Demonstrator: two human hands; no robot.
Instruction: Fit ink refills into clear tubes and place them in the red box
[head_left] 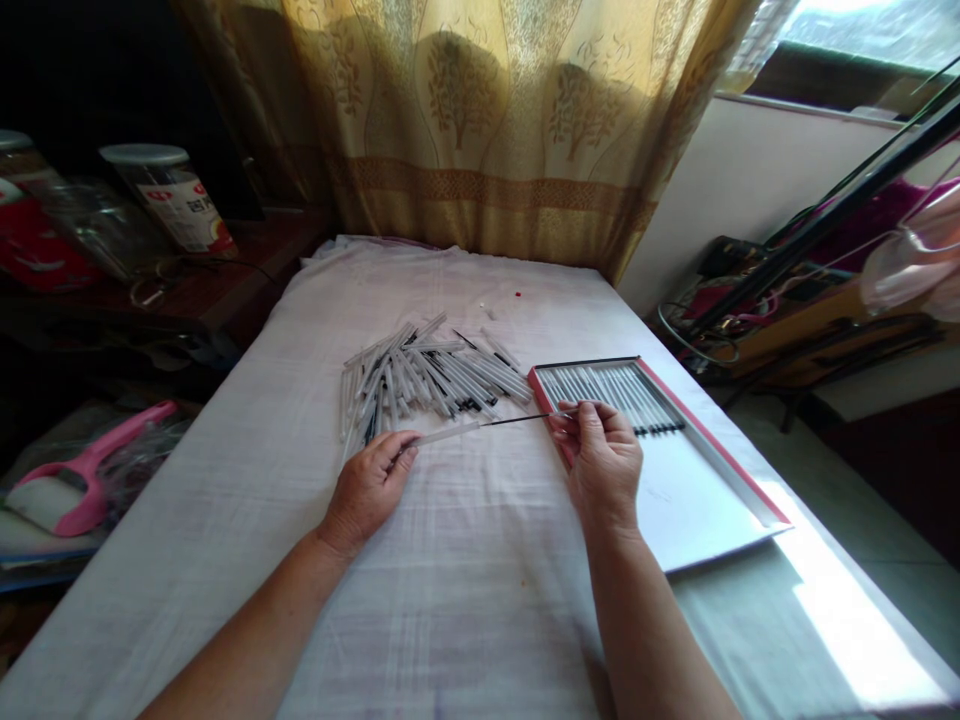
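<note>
My left hand (369,485) pinches one end of a clear pen barrel (448,433) just above the white cloth. My right hand (602,458) pinches the far end of a thin dark refill (517,420) that runs into that barrel. Behind them lies a loose pile of pen barrels and refills (427,380). To the right sits a shallow red-edged box (720,470) with a row of pens (611,395) lined up at its far end.
The white cloth (465,580) covers the table. Plastic jars (174,195) stand on a dark shelf at left, with a pink-handled tool (82,475) below. A patterned curtain (480,120) hangs behind. Cables and a dark stand (810,240) crowd the right side.
</note>
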